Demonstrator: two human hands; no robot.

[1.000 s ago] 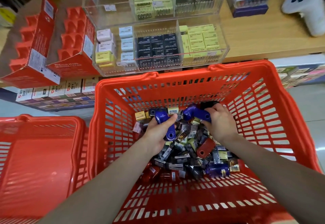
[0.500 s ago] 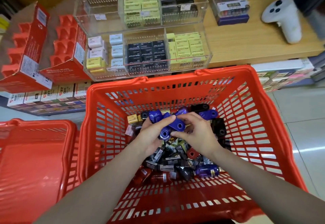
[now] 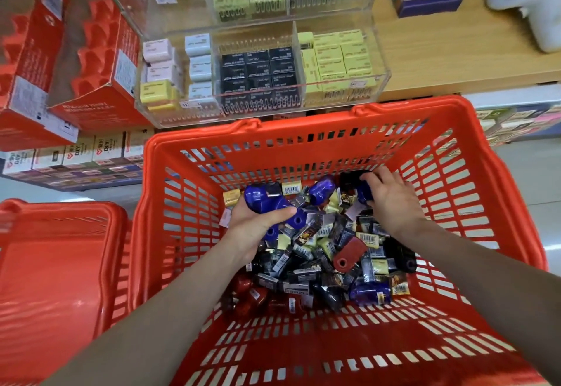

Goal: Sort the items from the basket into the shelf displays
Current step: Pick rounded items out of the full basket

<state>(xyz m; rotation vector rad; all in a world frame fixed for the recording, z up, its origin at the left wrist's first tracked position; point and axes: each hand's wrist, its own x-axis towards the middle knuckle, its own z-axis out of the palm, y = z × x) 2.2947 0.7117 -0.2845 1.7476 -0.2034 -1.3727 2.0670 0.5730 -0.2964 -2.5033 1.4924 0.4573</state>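
A red basket [image 3: 303, 143] is seen from above, a heap of small mixed items [image 3: 321, 252] piled in its far half; several blue items [image 3: 267, 203] are gripped together in the left hand [image 3: 258, 228]; another blue item [image 3: 364, 193] at the heap's far edge is closed upon by the fingers of the right hand [image 3: 391, 200]. Beyond the basket, clear shelf displays [image 3: 261, 76] are partly filled with small boxes; most of the heap is judged unsorted, so the task appears early.
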